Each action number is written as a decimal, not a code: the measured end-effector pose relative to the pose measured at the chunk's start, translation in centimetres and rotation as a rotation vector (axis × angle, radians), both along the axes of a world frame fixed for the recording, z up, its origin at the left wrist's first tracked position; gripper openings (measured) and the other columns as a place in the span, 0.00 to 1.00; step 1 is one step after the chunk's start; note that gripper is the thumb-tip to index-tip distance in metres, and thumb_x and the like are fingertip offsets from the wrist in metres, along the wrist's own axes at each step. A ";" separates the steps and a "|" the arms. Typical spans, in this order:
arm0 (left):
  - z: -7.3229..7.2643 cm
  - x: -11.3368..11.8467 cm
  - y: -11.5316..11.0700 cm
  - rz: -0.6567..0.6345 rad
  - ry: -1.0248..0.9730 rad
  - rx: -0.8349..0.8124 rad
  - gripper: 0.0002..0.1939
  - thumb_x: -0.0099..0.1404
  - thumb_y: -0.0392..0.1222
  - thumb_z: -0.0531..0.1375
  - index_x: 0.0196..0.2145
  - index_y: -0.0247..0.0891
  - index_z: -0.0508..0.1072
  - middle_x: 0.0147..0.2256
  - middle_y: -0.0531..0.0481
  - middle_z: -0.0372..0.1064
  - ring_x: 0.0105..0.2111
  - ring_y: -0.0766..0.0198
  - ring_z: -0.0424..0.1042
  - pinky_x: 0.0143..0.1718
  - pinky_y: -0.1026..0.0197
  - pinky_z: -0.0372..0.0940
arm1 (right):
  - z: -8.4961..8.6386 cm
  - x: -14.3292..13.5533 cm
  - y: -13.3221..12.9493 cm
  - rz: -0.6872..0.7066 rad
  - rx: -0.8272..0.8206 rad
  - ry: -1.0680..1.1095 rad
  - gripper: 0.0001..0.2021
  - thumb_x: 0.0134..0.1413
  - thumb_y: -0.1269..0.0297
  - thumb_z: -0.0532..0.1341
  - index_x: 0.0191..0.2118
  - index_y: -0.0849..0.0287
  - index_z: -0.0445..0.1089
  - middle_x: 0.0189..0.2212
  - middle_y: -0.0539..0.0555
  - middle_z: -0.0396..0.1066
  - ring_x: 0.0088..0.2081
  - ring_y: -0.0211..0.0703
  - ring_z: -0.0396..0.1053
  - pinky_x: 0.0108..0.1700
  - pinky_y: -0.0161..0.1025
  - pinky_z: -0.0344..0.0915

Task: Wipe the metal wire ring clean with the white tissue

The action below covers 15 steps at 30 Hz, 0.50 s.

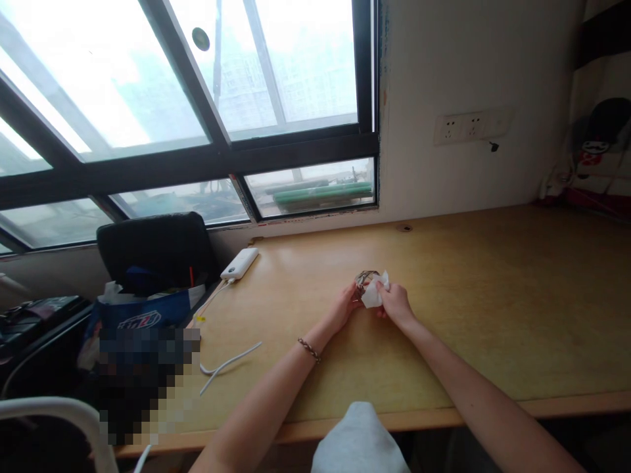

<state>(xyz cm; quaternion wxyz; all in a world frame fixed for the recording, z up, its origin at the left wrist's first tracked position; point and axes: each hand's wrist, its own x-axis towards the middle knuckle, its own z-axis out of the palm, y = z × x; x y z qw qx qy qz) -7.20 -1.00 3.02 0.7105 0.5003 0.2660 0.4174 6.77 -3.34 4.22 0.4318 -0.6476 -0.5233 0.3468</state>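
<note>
Over the middle of the wooden table [296,282], my two hands are close together. My left hand [346,306] is closed around the lower left side of a small roundish brown openwork object [363,278], whose exact kind I cannot make out. A crumpled white tissue [371,295] covers part of it. Pinched in my right hand [396,305], the tissue presses against the object's right side. Some of the fingers on both hands are hidden behind the object and tissue. A braided bracelet [309,350] circles my left wrist.
At the table's left edge lies a white power bank [240,263] with a cable plugged in. White cord ends [231,360] rest nearer me. A black chair [158,246] holding a blue bag [148,315] stands left. Wall sockets [462,127] sit above the table.
</note>
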 end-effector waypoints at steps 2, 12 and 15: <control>0.0 0.0 -0.2 0.020 0.037 0.032 0.24 0.55 0.53 0.55 0.43 0.32 0.68 0.38 0.42 0.68 0.38 0.57 0.66 0.39 0.58 0.59 | -0.2 0.2 0.4 -0.036 -0.049 0.080 0.22 0.51 0.53 0.48 0.21 0.65 0.67 0.10 0.57 0.65 0.12 0.42 0.64 0.13 0.32 0.58; 0.1 0.2 -0.4 0.054 0.135 0.117 0.20 0.51 0.48 0.60 0.37 0.30 0.70 0.35 0.44 0.70 0.34 0.61 0.67 0.39 0.60 0.59 | -0.8 0.0 0.3 0.127 -0.211 0.337 0.09 0.44 0.65 0.57 0.30 0.66 0.67 0.19 0.55 0.70 0.18 0.37 0.67 0.17 0.29 0.61; 0.3 0.1 -0.4 0.050 0.135 0.120 0.20 0.49 0.47 0.61 0.37 0.30 0.70 0.34 0.44 0.70 0.33 0.61 0.67 0.38 0.60 0.59 | -0.8 -0.1 0.2 0.142 -0.151 0.267 0.09 0.45 0.65 0.56 0.29 0.66 0.68 0.18 0.55 0.70 0.17 0.37 0.66 0.16 0.29 0.61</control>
